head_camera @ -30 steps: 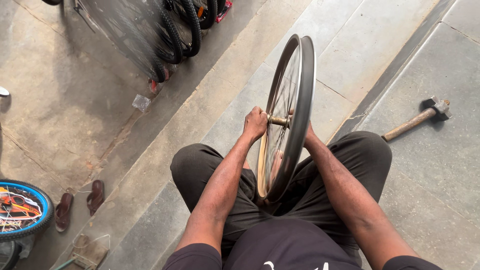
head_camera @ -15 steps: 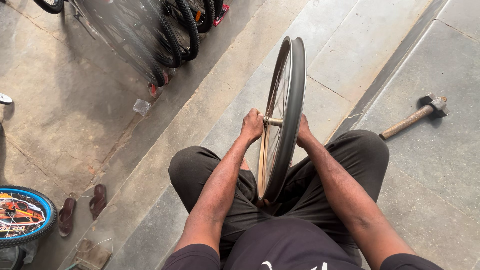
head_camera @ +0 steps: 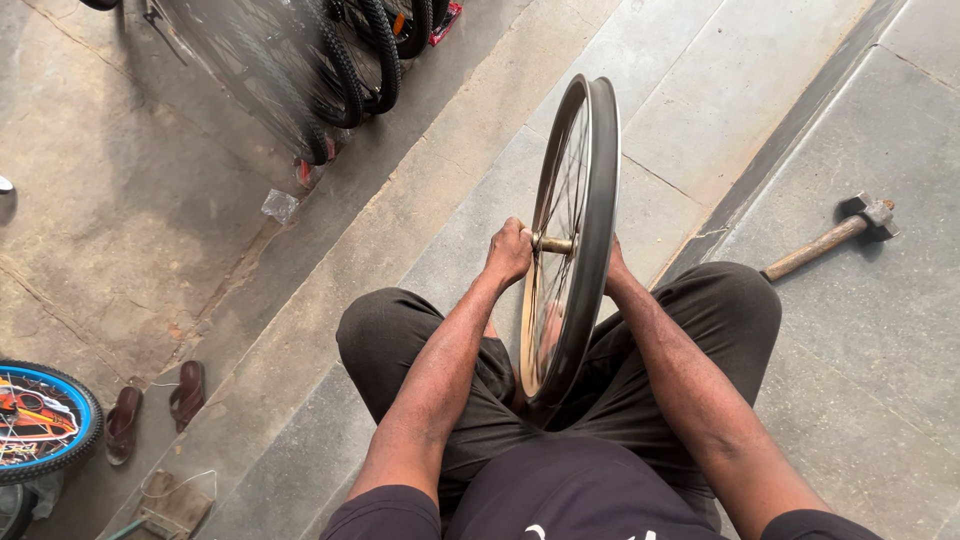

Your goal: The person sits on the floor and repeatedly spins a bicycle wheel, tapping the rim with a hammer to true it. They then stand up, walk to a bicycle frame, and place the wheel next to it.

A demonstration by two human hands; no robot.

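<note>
While the person sits on the stone floor (head_camera: 700,110) with knees apart, the left hand (head_camera: 508,254) is closed around the near end of the axle (head_camera: 553,243) at the hub of a bare bicycle wheel (head_camera: 585,230). The right hand (head_camera: 615,262) reaches to the far side of the same hub; the rim hides most of it, so I cannot tell how its fingers are set, only that it meets the wheel at hub height. The wheel stands upright on its edge between the thighs, its lower part tucked between the legs in dark trousers (head_camera: 700,330), its dark rim and thin spokes seen almost edge-on, with no tyre on it.

To the right, well apart from the wheel, a hammer (head_camera: 830,240) with a wooden handle lies on the grey slabs, its head pointing away from the person. Across the floor to the upper left, several black tyres (head_camera: 355,60) lean together, and a small clear scrap (head_camera: 280,206) lies near them. At the lower left edge, a small wheel with a blue rim (head_camera: 45,420) shows in part, and just beside it lies a pair of brown sandals (head_camera: 155,410).
</note>
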